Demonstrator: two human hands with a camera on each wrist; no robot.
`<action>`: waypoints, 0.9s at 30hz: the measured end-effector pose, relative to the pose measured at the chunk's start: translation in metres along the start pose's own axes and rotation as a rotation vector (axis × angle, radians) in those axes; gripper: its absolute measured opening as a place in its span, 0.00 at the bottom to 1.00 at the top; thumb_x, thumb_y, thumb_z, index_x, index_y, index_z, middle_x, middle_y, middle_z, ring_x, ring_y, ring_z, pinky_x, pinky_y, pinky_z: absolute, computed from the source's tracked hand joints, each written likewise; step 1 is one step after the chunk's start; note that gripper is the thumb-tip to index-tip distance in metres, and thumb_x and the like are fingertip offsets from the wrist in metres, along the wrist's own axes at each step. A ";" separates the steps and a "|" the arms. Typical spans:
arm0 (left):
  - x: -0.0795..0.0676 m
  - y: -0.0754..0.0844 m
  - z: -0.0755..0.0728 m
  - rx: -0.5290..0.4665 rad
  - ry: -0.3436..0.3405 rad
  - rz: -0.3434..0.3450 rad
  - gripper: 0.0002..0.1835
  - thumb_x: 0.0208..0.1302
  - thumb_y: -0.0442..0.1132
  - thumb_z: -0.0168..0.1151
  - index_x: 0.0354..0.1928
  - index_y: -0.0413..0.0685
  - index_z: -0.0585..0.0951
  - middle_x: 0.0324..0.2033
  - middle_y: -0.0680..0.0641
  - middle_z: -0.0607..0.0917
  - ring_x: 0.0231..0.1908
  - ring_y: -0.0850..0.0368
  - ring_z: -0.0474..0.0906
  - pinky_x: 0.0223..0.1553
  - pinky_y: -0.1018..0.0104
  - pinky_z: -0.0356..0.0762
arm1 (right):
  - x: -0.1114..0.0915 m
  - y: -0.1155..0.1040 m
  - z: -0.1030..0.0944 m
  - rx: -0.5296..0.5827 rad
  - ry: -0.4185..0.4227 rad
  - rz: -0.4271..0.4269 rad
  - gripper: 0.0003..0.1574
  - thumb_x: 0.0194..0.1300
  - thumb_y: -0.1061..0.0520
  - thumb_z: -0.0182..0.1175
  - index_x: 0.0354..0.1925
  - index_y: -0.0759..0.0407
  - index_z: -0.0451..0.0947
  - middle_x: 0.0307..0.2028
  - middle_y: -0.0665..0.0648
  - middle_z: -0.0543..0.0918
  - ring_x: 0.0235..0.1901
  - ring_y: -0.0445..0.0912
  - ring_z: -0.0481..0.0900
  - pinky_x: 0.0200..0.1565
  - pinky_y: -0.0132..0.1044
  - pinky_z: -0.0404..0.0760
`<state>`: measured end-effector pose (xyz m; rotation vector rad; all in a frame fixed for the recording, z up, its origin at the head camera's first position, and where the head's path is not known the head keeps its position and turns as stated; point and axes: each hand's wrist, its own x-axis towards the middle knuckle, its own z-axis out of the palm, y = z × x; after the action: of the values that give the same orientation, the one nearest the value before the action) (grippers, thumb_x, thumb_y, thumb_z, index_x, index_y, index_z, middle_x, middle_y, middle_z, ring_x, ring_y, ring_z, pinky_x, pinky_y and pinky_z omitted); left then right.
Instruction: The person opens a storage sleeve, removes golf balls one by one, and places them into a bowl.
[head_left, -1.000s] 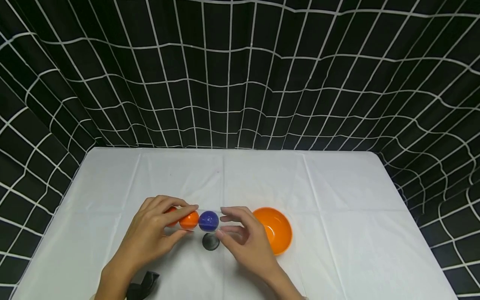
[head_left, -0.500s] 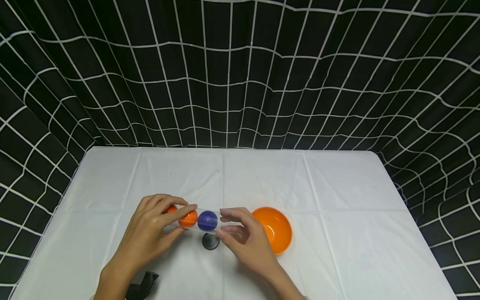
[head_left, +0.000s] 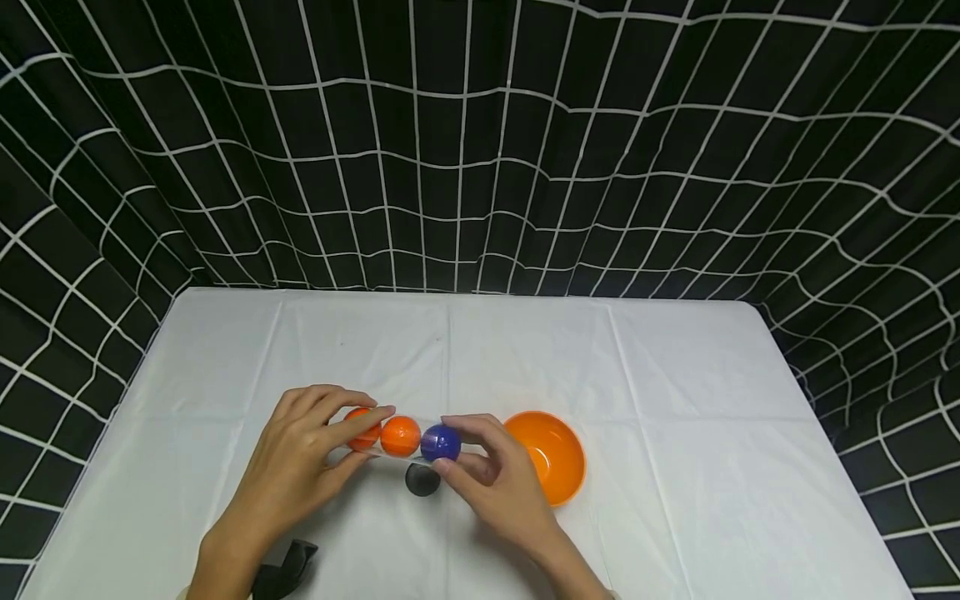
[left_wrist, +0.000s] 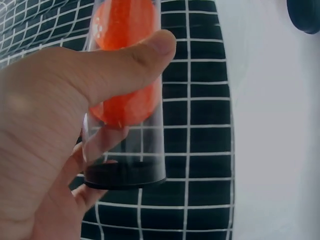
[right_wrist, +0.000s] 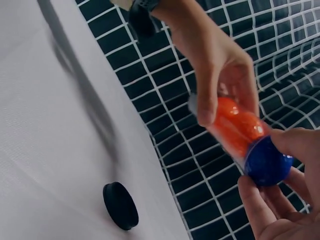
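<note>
My left hand [head_left: 367,439] holds a clear plastic tube [head_left: 390,446] level above the table, thumb across it [left_wrist: 125,65]. Inside lie two orange balls [head_left: 400,435] [left_wrist: 125,107] and, at the open right end, a blue ball [head_left: 440,442] [right_wrist: 267,162]. The tube's black closed end [left_wrist: 125,175] points left. My right hand [head_left: 446,446] pinches the blue ball at the tube's mouth, with a finger [right_wrist: 295,142] over it and the thumb [right_wrist: 255,200] under it. A black cap [head_left: 422,480] [right_wrist: 120,205] lies on the table just below the tube.
An orange bowl [head_left: 551,457] sits on the white tablecloth [head_left: 675,400] just right of my right hand. A black strap [head_left: 285,571] shows by my left wrist. A black curtain with a white grid [head_left: 480,167] hangs behind and beside the table.
The three balls have slid right inside the tube, bringing the blue one to its mouth. My right fingers have closed on the blue ball. The left hand has barely moved.
</note>
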<state>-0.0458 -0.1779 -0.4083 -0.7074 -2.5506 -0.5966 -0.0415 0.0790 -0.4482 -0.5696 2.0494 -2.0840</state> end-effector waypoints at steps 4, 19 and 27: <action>-0.002 -0.003 0.004 -0.040 -0.026 -0.039 0.28 0.48 0.48 0.81 0.55 0.67 0.86 0.48 0.56 0.87 0.52 0.58 0.78 0.56 0.56 0.71 | -0.001 -0.004 -0.003 0.002 0.005 0.001 0.27 0.67 0.62 0.66 0.63 0.59 0.74 0.58 0.61 0.76 0.52 0.46 0.87 0.55 0.37 0.85; -0.007 -0.007 0.011 -0.113 -0.104 -0.151 0.31 0.48 0.53 0.81 0.58 0.70 0.84 0.48 0.61 0.85 0.51 0.61 0.79 0.56 0.55 0.75 | -0.003 -0.010 -0.046 -0.115 0.079 -0.063 0.26 0.62 0.68 0.68 0.59 0.59 0.79 0.58 0.61 0.79 0.55 0.41 0.82 0.55 0.36 0.85; -0.005 -0.010 0.009 -0.117 -0.096 -0.151 0.31 0.48 0.52 0.81 0.58 0.69 0.83 0.50 0.61 0.85 0.53 0.60 0.78 0.59 0.55 0.73 | -0.002 -0.013 -0.071 -0.269 0.098 -0.039 0.25 0.61 0.66 0.70 0.55 0.53 0.77 0.54 0.57 0.79 0.54 0.44 0.82 0.55 0.33 0.84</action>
<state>-0.0495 -0.1829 -0.4213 -0.5987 -2.6932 -0.7852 -0.0649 0.1457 -0.4350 -0.5586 2.4140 -1.9035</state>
